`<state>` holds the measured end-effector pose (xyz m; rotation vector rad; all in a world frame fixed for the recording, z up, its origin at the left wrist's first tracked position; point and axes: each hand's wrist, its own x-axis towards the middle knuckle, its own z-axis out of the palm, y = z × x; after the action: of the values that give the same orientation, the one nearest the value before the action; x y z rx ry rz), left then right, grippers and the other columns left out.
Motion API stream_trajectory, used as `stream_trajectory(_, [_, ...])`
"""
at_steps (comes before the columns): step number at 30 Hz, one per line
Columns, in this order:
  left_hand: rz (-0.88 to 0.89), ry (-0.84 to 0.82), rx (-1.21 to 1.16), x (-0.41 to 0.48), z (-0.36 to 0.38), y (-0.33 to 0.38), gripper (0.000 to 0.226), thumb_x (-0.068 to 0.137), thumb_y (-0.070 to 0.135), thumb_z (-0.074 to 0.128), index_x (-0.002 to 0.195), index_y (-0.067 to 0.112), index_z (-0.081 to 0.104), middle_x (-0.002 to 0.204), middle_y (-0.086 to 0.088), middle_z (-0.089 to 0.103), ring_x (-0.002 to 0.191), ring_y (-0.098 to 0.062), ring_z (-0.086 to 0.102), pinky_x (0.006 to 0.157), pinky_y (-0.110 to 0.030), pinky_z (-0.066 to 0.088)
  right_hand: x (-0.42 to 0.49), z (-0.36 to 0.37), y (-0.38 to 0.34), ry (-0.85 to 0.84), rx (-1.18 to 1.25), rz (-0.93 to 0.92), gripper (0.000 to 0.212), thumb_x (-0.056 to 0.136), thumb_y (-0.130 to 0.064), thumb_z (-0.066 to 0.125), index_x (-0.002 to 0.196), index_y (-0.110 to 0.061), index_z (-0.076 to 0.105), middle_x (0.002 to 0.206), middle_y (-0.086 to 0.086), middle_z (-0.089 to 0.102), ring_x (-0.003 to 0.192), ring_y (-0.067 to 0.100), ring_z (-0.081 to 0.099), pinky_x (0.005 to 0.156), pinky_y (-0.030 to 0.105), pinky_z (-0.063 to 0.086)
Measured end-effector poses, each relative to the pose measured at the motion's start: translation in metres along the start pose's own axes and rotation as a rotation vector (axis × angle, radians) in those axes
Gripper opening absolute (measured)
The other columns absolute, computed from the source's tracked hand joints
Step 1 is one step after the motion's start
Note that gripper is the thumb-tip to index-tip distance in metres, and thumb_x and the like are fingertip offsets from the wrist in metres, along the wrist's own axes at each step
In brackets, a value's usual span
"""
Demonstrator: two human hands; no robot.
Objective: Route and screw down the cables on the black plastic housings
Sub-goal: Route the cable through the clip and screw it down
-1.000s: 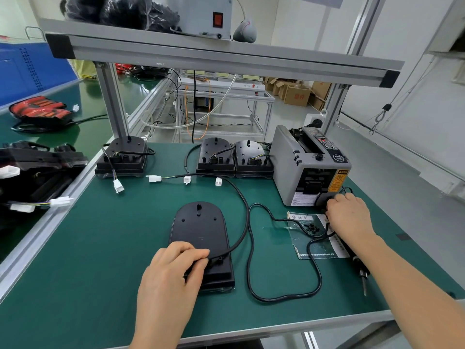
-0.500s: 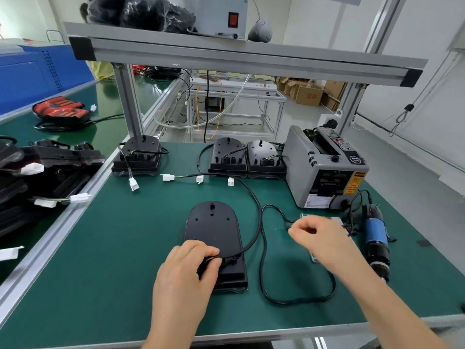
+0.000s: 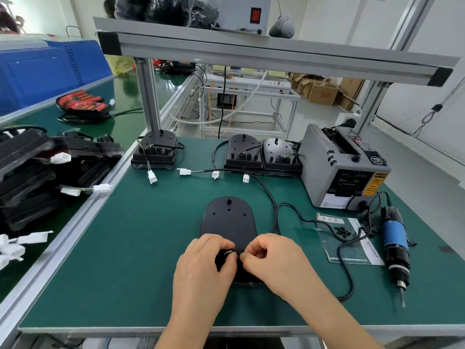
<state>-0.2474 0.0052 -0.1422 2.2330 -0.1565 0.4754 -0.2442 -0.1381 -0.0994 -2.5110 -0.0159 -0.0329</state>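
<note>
Head view: my left hand (image 3: 201,268) and right hand (image 3: 275,263) are together, fingertips almost touching, over the near end of the black housing (image 3: 229,222). The housing lies flat at the centre of the green bench mat (image 3: 141,235). The fingers of both hands are curled and pinch the cable (image 3: 266,191) where its thin wires meet the housing. From there the cable runs out on the right side of the housing and curves away to the white connectors (image 3: 185,171).

To the right, an electric screwdriver (image 3: 395,240) lies on the mat with its bit pointing toward me. Just beside it, small black screws (image 3: 343,232) sit on a clear plastic bag (image 3: 352,250).

Farther back on the right stands a grey tape dispenser (image 3: 344,167). Three more housings (image 3: 242,152) stand along the far edge of the mat, two of them side by side next to the dispenser.
</note>
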Motion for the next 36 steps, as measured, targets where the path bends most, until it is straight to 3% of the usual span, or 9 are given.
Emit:
stream_trajectory(5, [0.004,0.013,-0.007,-0.001,0.001,0.0,0.016,0.077,0.021,0.072,0.083,0.034,0.065,0.086,0.028,0.057,0.089,0.003,0.047,0.072,-0.029,0.048,-0.001,-0.001,0.003,0.008,-0.055,-0.011,0.017,0.074,-0.044,0.06,0.06,-0.036,0.055,0.071,-0.016,0.059,0.072,-0.002,0.053,0.058,0.013,0.034])
stream_trajectory(10, [-0.003,0.026,-0.016,-0.001,0.001,0.001,0.016,0.077,0.021,0.072,0.082,0.034,0.064,0.086,0.029,0.056,0.089,0.003,0.046,0.073,-0.03,0.048,0.0,-0.002,0.0,0.015,-0.128,-0.026,0.014,0.075,-0.043,0.058,0.065,-0.034,0.056,0.075,-0.016,0.059,0.078,0.002,0.054,0.066,0.02,0.042])
stream_trajectory(17, [-0.044,-0.011,-0.082,0.001,0.001,0.001,0.017,0.078,0.026,0.07,0.076,0.039,0.058,0.085,0.027,0.058,0.095,0.005,0.048,0.075,-0.03,0.048,-0.001,-0.007,-0.006,0.021,-0.226,-0.076,0.014,0.077,-0.044,0.055,0.066,-0.034,0.054,0.08,-0.014,0.058,0.08,0.005,0.053,0.066,0.021,0.041])
stream_trajectory(23, [-0.075,-0.052,-0.134,0.002,0.0,0.001,0.025,0.08,0.021,0.068,0.073,0.042,0.055,0.097,0.031,0.054,0.097,0.005,0.047,0.084,-0.034,0.045,-0.001,-0.007,-0.005,0.034,-0.233,-0.087,0.014,0.078,-0.043,0.054,0.071,-0.031,0.059,0.08,-0.013,0.059,0.08,0.006,0.053,0.063,0.02,0.038])
stream_trajectory(31, [-0.27,-0.083,-0.303,0.008,0.0,0.006,0.017,0.076,0.022,0.072,0.072,0.035,0.061,0.086,0.028,0.059,0.088,0.0,0.054,0.082,-0.037,0.049,-0.001,-0.001,0.0,0.093,-0.185,-0.106,0.016,0.08,-0.045,0.056,0.068,-0.035,0.054,0.076,-0.013,0.054,0.078,0.003,0.05,0.058,0.009,0.027])
stream_trajectory(36, [-0.332,-0.108,-0.32,0.009,-0.001,0.011,0.018,0.076,0.017,0.07,0.073,0.033,0.061,0.082,0.025,0.059,0.09,-0.005,0.055,0.085,-0.04,0.048,-0.004,0.002,0.002,0.117,-0.166,-0.133,0.015,0.08,-0.042,0.057,0.068,-0.036,0.052,0.072,-0.013,0.05,0.076,0.003,0.047,0.058,0.01,0.029])
